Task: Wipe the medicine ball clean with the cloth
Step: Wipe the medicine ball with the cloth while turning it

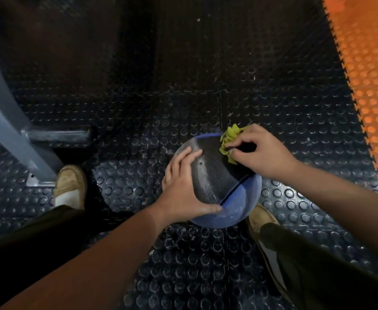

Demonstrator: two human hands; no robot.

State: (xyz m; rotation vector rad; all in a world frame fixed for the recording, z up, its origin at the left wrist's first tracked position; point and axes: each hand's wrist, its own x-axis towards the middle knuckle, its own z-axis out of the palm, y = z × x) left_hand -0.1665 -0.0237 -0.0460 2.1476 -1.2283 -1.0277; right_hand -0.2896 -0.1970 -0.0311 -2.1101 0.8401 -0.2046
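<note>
Left hand [184, 189] steadies ball [217, 175] — right hand [259, 151] pinches cloth [227, 139].

Light is dim overall: the black studded floor [183, 90] sinks into near darkness toward 12 o'clock, with small glints on its studs around the middle. The orange mat [366, 63] at 2 o'clock glows brightest, the ball [212, 173] carries a faint sheen, and wide-angle bending curves and softens the edges.

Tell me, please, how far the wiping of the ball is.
Done: the cloth is in the right hand and on the medicine ball, which the left hand steadies. In hand: wiping the far edge of the black panel. Left: pale smears on that panel and the blue panel; underside hidden.
</note>
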